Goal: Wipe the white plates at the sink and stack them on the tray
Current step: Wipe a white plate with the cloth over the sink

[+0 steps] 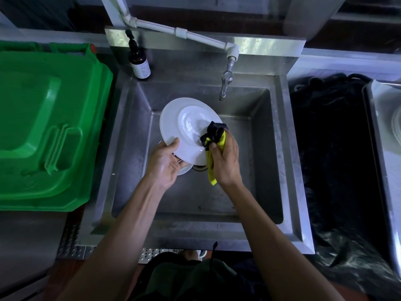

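Wiping under way over steel sink. Tray seen far right, plates on it. White plate held tilted over basin, near-left rim gripped by left hand. Yellow-black cloth bunched in right hand, pressed on plate's right face. Right hand nearer tray.

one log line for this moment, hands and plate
left hand holds white plate over sink | right hand wipes it with cloth
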{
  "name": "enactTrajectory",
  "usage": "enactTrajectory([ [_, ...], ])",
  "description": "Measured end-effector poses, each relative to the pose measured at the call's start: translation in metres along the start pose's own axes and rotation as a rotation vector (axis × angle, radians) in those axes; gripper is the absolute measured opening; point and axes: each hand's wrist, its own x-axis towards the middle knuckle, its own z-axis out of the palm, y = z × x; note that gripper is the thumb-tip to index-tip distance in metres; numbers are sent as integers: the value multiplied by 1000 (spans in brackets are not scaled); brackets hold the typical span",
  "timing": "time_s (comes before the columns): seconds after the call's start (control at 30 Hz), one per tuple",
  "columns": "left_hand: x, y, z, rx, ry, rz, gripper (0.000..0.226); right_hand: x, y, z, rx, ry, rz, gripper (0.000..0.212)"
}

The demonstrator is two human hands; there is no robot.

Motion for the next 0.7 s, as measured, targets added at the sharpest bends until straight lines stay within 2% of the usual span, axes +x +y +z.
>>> enactTrajectory([
  [0.07,0,1,-5,27,-54,-4,25,6,2,-5,77,11,65,29],
  [0.13,0,2,-10,83,-103,3,25,12,3,-10,124,18,129,33],
  [0.27,-2,3,-20,175,-150,-15,49,22,0,-20,113,34,192,35],
  [0.33,-4,3,-26,194,-172,-32,51,27,-2,-24,98,24,185,31],
  [0.47,-6,4,-36,247,-196,-43,36,38,-4,-29,64,-27,151,24],
  [0.7,-10,10,-34,412,-209,-60,37,54,-17,-26,-112,-165,-24,33],
])
